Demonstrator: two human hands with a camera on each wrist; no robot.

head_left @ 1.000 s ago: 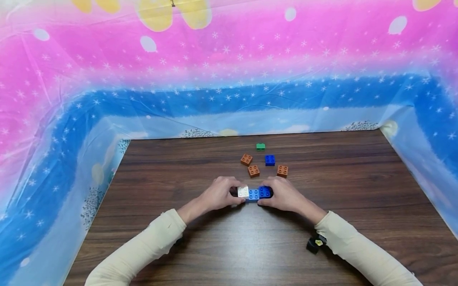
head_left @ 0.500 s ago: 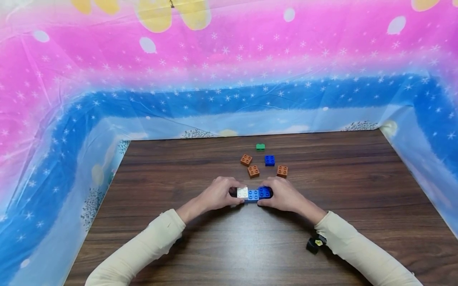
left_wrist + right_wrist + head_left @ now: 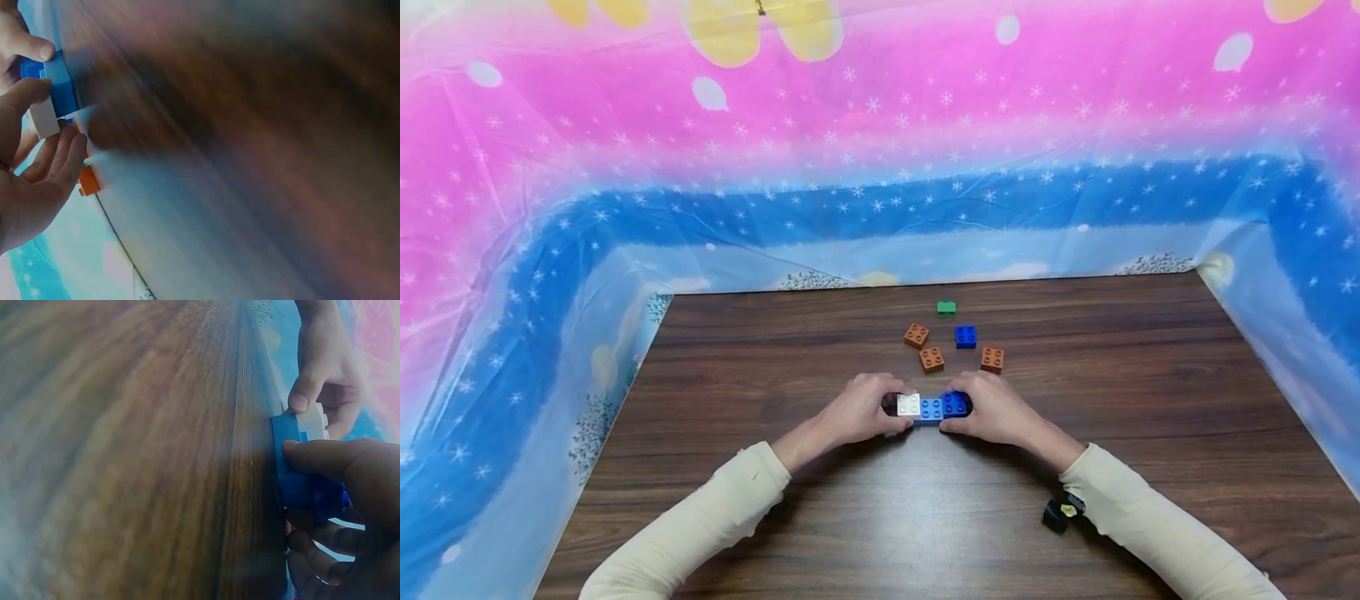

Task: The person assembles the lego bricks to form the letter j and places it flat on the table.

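Observation:
Near the middle of the table, both hands hold a small assembly of toy building bricks. Its base is a long light blue brick [image 3: 931, 409], with studs showing in the middle. A white brick [image 3: 908, 405] sits on the left end and a dark blue brick [image 3: 954, 404] on the right. My left hand [image 3: 861, 408] pinches the white end between thumb and fingers. At the dark blue end, my right hand [image 3: 992, 408] grips with its thumb [image 3: 312, 455] against the light blue brick's side. The far sides of both end bricks are partly hidden by fingers.
Beyond the hands lie loose bricks: a green one [image 3: 946, 308], a dark blue one [image 3: 966, 337] and three orange ones, including one orange brick [image 3: 992, 359] close to the right hand. A patterned cloth [image 3: 880, 208] rises behind the wooden table [image 3: 737, 350].

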